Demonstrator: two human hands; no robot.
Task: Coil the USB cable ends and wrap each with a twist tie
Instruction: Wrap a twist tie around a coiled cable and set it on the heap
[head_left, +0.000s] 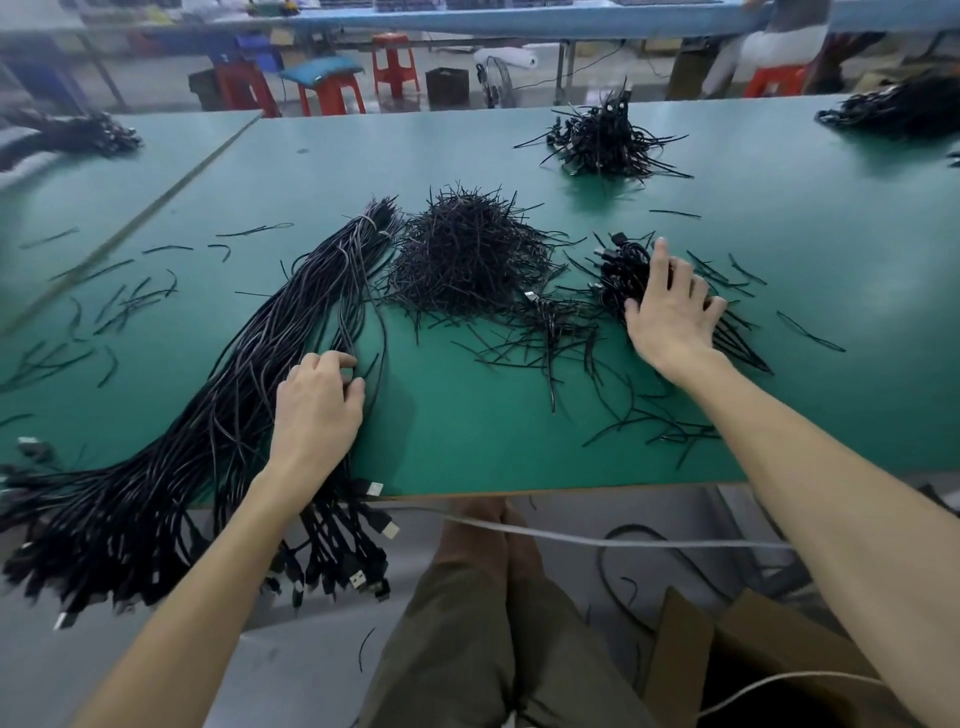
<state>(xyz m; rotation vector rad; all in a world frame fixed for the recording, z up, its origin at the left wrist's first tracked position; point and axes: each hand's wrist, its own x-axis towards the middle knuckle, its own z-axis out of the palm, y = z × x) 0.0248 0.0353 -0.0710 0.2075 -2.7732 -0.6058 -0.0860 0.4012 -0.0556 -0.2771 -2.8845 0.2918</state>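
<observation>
A long bundle of black USB cables (218, 415) runs from the table's middle down over the front edge at the left, plugs hanging below. My left hand (317, 410) rests on the bundle's right side and its thumb and fingers pinch a single cable. A mound of black twist ties (467, 254) lies in the middle of the green table (467, 441). To the right, my right hand (670, 312) lies with spread fingers on a small pile of coiled cables (623, 270), thumb against its near side.
Loose twist ties are scattered over the table on both sides. Another pile of tied cables (602, 140) sits further back, more at the far right and far left. A white cable (623, 543) and a cardboard box (753, 665) lie below the table edge.
</observation>
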